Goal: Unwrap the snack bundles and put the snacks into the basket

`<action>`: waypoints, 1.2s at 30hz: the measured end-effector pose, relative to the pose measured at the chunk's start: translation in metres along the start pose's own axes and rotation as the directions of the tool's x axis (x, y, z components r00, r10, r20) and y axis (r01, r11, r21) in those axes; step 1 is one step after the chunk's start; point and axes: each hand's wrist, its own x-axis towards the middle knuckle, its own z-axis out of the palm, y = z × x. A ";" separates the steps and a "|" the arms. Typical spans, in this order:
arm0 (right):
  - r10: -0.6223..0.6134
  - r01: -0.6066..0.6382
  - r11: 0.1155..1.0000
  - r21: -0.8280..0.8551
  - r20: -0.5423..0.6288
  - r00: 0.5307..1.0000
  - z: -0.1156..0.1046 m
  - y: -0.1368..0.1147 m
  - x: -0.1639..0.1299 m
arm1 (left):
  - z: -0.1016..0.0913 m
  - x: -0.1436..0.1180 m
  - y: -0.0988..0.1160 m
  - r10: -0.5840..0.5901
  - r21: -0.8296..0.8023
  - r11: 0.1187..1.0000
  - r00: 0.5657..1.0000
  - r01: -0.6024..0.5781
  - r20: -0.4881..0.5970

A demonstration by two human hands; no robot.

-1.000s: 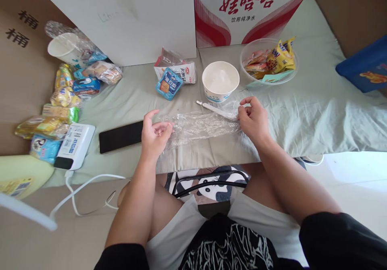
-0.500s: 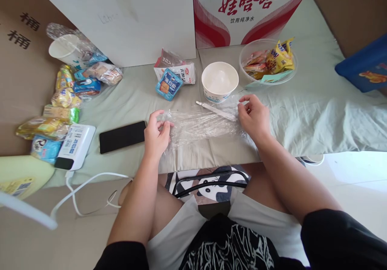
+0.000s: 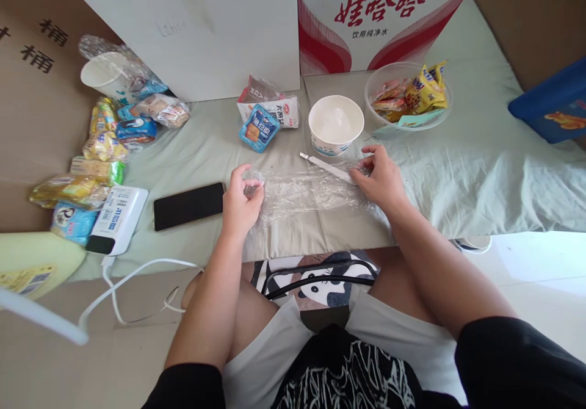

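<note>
Clear film (image 3: 306,190) lay flat on the bed (image 3: 458,159), stretched between the hands: left hand (image 3: 240,204) pinched its left end, right hand (image 3: 379,180) its right end, near the bowl (image 3: 336,123).

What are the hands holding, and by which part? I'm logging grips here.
Both hold the clear plastic wrap: the left hand pinches its left end, the right hand its right end.
</note>
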 end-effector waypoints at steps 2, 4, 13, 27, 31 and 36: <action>-0.004 0.003 0.998 0.066 0.012 1.000 -0.002 -0.005 -0.001 | 0.000 0.000 -0.001 0.010 0.013 1.000 1.000 -0.010 -0.003; 0.000 0.000 0.988 0.155 0.001 1.000 -0.003 -0.009 -0.003 | 0.001 0.000 -0.002 0.019 0.009 1.000 1.000 -0.019 -0.010; 0.099 -0.079 0.933 0.351 -0.041 0.994 -0.010 -0.016 -0.006 | 0.007 -0.001 -0.011 0.252 0.043 0.968 0.964 -0.249 -0.087; 0.078 -0.070 0.980 0.186 -0.034 0.996 -0.008 -0.010 -0.002 | 0.007 -0.004 -0.008 0.327 0.209 0.922 0.944 -0.327 0.034; 0.130 -0.087 0.933 0.350 -0.101 0.986 -0.008 -0.010 -0.001 | 0.006 -0.003 -0.009 0.275 0.276 0.922 0.961 -0.273 0.033; 0.173 -0.126 0.740 0.661 -0.006 0.985 -0.008 -0.012 0.000 | 0.006 -0.003 -0.009 0.256 0.297 0.913 0.959 -0.280 0.118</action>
